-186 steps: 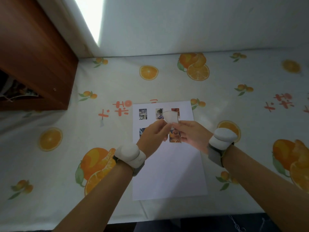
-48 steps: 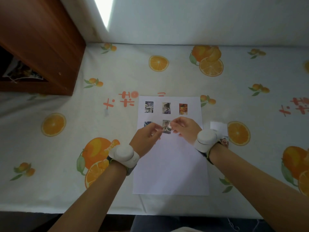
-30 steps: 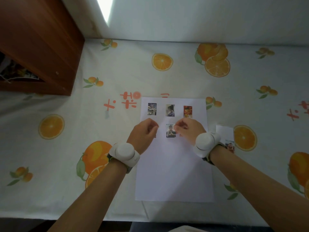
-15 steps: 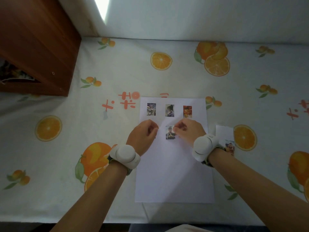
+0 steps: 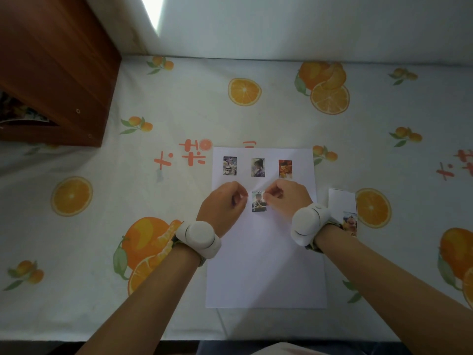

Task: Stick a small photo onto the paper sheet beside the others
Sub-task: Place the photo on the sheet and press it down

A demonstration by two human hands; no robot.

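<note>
Photo (image 5: 259, 204) flat on paper sheet (image 5: 266, 265), both curled hands flanking it

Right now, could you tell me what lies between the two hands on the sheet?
In the head view, a small photo lies on the paper sheet between the left hand and right hand.

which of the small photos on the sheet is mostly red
The top-row photo on the right; the other two in that row and the one between the hands look bluish or grey.
</note>
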